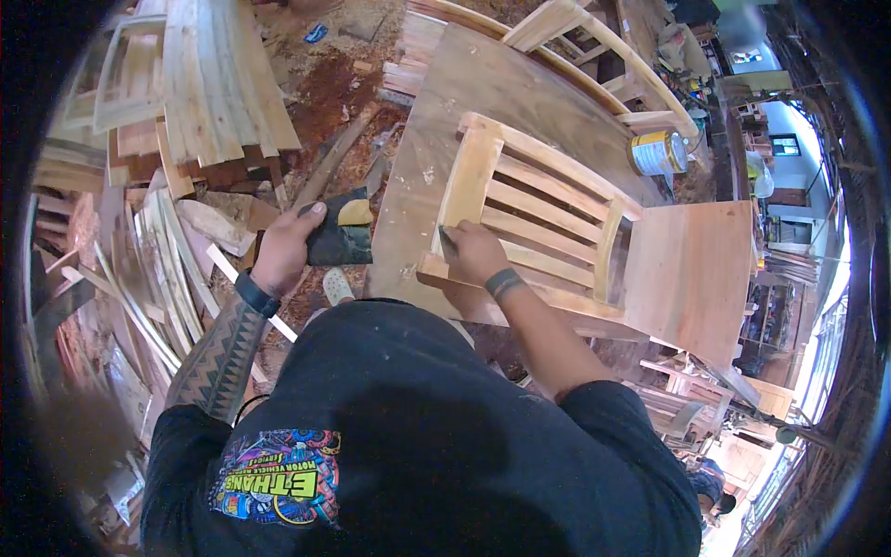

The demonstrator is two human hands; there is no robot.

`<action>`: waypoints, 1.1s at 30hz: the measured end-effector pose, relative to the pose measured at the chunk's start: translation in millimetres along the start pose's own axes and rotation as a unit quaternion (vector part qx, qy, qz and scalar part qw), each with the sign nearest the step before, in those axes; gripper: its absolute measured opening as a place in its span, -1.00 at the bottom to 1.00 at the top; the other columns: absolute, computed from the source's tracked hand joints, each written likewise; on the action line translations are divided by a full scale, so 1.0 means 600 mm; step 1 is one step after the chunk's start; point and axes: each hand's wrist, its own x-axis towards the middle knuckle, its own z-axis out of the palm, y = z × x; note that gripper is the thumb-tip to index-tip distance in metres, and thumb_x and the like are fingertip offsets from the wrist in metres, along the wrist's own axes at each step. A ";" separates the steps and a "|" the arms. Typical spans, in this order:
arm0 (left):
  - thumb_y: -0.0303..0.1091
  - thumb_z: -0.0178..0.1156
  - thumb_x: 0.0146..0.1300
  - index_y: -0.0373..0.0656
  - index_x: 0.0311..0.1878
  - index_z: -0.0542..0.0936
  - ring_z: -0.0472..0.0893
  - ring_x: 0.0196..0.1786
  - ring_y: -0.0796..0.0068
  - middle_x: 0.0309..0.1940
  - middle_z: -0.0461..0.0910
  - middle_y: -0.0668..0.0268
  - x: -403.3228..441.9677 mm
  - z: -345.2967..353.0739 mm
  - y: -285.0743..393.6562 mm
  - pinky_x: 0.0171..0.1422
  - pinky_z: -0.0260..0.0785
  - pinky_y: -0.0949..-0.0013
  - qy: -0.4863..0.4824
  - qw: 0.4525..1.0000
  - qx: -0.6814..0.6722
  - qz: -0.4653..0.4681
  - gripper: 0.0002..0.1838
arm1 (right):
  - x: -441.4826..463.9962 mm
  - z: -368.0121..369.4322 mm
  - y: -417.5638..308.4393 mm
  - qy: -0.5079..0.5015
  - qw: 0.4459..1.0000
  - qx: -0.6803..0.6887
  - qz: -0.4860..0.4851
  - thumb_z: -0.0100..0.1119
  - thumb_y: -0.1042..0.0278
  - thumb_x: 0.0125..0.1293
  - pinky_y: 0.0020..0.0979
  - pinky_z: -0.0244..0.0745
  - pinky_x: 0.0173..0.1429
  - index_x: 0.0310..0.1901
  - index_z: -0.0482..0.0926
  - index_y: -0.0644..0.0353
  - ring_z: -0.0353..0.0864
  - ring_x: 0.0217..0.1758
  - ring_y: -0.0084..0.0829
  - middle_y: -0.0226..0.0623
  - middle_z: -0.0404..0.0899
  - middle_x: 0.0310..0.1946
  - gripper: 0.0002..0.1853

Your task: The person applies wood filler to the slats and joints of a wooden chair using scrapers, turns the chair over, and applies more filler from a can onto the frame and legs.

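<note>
My left hand (286,247) grips the edge of a dark flat sheet (325,247), thumb on top. A yellowish lump or patch (355,213) lies on the sheet's upper face. My right hand (478,252) is closed on a small dark flat piece (448,243), like a scraper; its exact kind is unclear. That piece is at the top rail of a pale wooden chair (473,176), and my fingers touch or nearly touch the wood. The chair has a slatted back (543,209) and a flat solid seat (691,265), and lies back-up on a plywood sheet (418,176).
A paint can (658,152) stands beyond the chair, near another wooden chair frame (640,84). Wood boards (218,84) and offcut strips (153,269) pile up at left. Sawdust covers the floor. Another person (710,492) is at lower right.
</note>
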 end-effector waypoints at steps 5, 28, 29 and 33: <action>-0.23 0.16 0.52 -0.38 0.21 0.55 0.68 -0.08 0.52 -0.06 0.70 0.26 -0.005 -0.007 -0.007 0.08 0.53 0.42 0.029 0.999 0.006 0.013 -0.60 | -0.046 -0.034 -0.070 -0.002 1.000 0.017 0.006 0.26 0.19 0.24 -0.03 0.55 -0.02 -0.12 0.62 0.21 0.63 -0.12 0.03 -0.08 0.57 -0.28 -0.71; -0.17 0.04 0.58 -0.37 0.17 0.62 0.69 -0.03 0.47 -0.02 0.71 0.19 -0.037 0.020 -0.008 0.15 0.51 0.39 0.096 0.989 0.106 0.036 -0.58 | 0.243 -0.123 0.176 -0.089 0.994 -0.049 0.037 0.28 0.36 0.17 -0.13 0.60 0.19 0.12 0.73 0.05 0.72 0.06 -0.05 0.01 0.71 0.05 -0.58; -0.16 0.04 0.58 -0.37 0.17 0.62 0.69 -0.03 0.48 -0.02 0.71 0.20 -0.026 0.013 -0.018 0.14 0.51 0.39 0.086 0.993 0.080 0.020 -0.57 | 0.229 -0.118 0.164 -0.109 0.992 -0.048 0.048 0.28 0.37 0.18 -0.15 0.60 0.19 0.12 0.73 0.06 0.72 0.07 -0.06 0.00 0.71 0.04 -0.58; -0.21 0.08 0.56 -0.38 0.25 0.55 0.68 -0.01 0.51 -0.01 0.70 0.26 -0.009 0.016 -0.012 0.14 0.52 0.42 0.065 0.994 0.084 0.035 -0.57 | 0.189 -0.063 0.153 -0.135 0.988 0.015 0.075 0.26 0.38 0.23 -0.19 0.61 0.21 0.08 0.75 0.08 0.75 0.04 -0.08 -0.01 0.74 -0.02 -0.63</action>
